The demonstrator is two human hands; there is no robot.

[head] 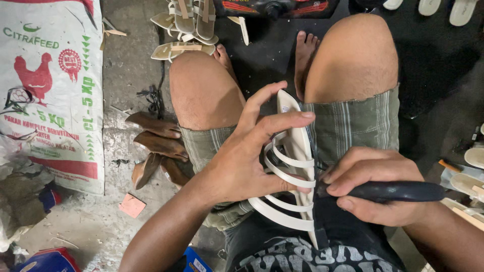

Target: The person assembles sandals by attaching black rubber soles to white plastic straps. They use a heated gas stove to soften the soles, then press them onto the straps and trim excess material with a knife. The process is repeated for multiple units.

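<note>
hands: left (242,156) grips white strappy sandal (295,166) | right (375,186) clasps dark-handled tool (393,191)

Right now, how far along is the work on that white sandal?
Done: the white sandal already has its straps on, and a pile of strapped sandals lies past the knees. In hand: the left hand steadies it on the lap while the right hand works a dark-handled tool at its edge. Left: bare soles wait at right.
</note>
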